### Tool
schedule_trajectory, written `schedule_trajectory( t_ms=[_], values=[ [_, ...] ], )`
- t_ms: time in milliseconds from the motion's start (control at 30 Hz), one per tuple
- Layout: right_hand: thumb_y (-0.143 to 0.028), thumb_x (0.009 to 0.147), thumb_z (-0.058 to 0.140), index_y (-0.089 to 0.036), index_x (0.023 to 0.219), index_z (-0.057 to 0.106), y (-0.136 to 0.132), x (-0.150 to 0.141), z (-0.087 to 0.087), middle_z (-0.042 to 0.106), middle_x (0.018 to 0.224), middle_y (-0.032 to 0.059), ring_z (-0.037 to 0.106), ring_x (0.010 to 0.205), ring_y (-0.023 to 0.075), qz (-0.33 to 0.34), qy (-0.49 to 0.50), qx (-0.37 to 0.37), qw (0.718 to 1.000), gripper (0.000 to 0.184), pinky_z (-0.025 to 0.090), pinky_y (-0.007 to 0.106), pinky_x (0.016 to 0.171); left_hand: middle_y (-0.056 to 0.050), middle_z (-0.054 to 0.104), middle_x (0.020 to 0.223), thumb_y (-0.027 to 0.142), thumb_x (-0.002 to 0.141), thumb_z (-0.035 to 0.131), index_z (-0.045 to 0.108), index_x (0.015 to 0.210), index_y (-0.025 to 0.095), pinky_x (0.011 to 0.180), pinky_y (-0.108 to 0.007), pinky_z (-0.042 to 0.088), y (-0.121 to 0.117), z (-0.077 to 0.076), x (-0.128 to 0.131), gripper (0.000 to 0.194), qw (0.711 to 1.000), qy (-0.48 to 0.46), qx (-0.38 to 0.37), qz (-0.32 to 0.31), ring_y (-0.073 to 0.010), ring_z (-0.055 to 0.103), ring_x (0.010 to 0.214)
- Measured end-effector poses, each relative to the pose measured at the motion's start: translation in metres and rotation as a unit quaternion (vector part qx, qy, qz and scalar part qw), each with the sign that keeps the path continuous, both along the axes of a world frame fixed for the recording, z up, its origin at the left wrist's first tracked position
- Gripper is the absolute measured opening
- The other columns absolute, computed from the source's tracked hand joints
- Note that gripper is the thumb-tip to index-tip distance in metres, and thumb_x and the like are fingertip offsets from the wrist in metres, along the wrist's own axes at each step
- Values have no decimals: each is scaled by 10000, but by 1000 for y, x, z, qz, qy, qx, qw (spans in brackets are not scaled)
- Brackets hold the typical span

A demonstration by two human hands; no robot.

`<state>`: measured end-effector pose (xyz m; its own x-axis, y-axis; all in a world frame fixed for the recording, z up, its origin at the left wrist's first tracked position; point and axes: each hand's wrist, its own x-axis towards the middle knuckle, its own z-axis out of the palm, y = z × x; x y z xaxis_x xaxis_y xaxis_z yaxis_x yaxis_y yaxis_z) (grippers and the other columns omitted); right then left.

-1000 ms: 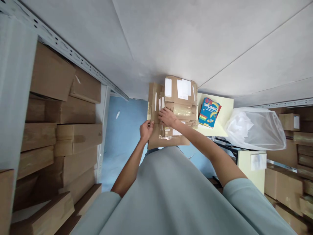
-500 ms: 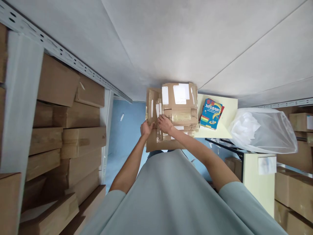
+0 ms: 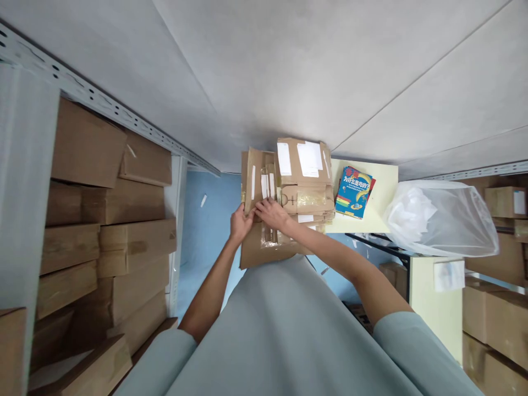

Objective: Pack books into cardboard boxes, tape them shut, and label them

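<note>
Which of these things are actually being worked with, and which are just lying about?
In use:
flattened cardboard stack, touched by left hand and right hand

Seemingly lying about:
blue-covered book on pale tabletop
translucent plastic bag
shelved cardboard boxes

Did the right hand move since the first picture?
Yes. Judged against the blue book on the pale yellow table, the right hand has shifted left, farther from the book, and slightly down in the view.

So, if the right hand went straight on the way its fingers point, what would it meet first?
The right hand would probably meet the left hand, just ahead of it. Depth is unclear, so the cardboard panel beside them might come first.
</note>
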<state>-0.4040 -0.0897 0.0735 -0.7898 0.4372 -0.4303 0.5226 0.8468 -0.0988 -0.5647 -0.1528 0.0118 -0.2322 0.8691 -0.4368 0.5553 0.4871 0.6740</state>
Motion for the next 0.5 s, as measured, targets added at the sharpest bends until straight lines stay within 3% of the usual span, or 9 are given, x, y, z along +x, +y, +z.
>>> schedule_trajectory(
  t_ms=[100, 200, 367, 500],
  values=[
    [-297, 1108, 646, -143, 1501, 671, 5, -5, 18, 677, 1500, 200, 674, 1263, 358, -17, 38, -12, 999, 422, 510, 501, 1115, -124, 853, 1119, 408, 994, 654, 741, 1196, 197, 935, -358, 610, 2, 19, -26, 304, 999, 8, 32, -10, -326, 804, 1064],
    [-453, 1110, 675, -150, 1449, 676, 11, -10, 28, 663, 1505, 193, 653, 1282, 381, -21, 70, -25, 997, 455, 520, 501, 1094, -98, 854, 1114, 453, 973, 695, 740, 1183, 206, 929, -351, 622, 2, 27, -48, 327, 999, 7, 40, -6, -315, 802, 1047],
    [-465, 1129, 644, -137, 1394, 699, 13, -5, 26, 643, 1554, 201, 630, 1334, 400, -30, 57, -23, 998, 425, 492, 538, 1163, -100, 854, 1138, 428, 932, 716, 740, 1166, 184, 994, -353, 631, 4, 11, -67, 338, 999, -25, 19, 43, -289, 798, 1086],
    [-372, 1161, 535, -105, 1409, 700, 10, 1, 21, 588, 1636, 232, 635, 1348, 405, -34, 29, -23, 999, 400, 558, 519, 1047, -115, 855, 1159, 465, 918, 731, 729, 1187, 168, 1006, -359, 638, 5, -5, -75, 401, 995, -57, -3, 85, -281, 800, 1104]
  ],
)
